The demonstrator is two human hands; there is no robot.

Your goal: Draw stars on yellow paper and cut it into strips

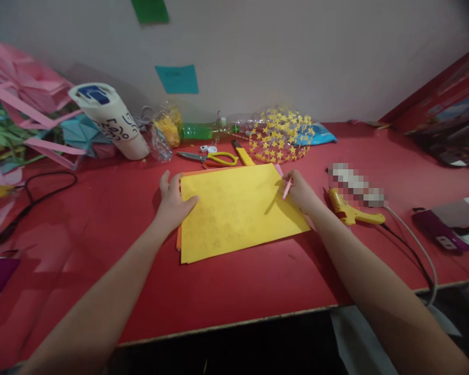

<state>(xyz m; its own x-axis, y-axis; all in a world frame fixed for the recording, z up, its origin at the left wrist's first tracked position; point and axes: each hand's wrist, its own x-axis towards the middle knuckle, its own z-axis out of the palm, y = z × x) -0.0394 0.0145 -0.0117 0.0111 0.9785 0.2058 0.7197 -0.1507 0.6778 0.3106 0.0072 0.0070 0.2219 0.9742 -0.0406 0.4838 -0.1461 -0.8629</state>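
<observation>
A yellow sheet (238,213) with faint star outlines, mostly at its lower left, lies on top of orange paper (179,239) on the red table. At the sheet's left edge is my left hand (174,200), its fingers spread and its thumb resting on the paper. My right hand (297,190) is closed around a pink pen (286,189) over the sheet's right side. The pen's lower end points down toward the paper; whether it touches cannot be made out.
Behind the sheet are scissors (219,158), a yellow cutter (244,155) and a star-covered clear object (281,135). A yellow glue gun (352,211) with a cord lies right of my right hand. A white tumbler (111,122) and folded paper shapes (31,83) stand left.
</observation>
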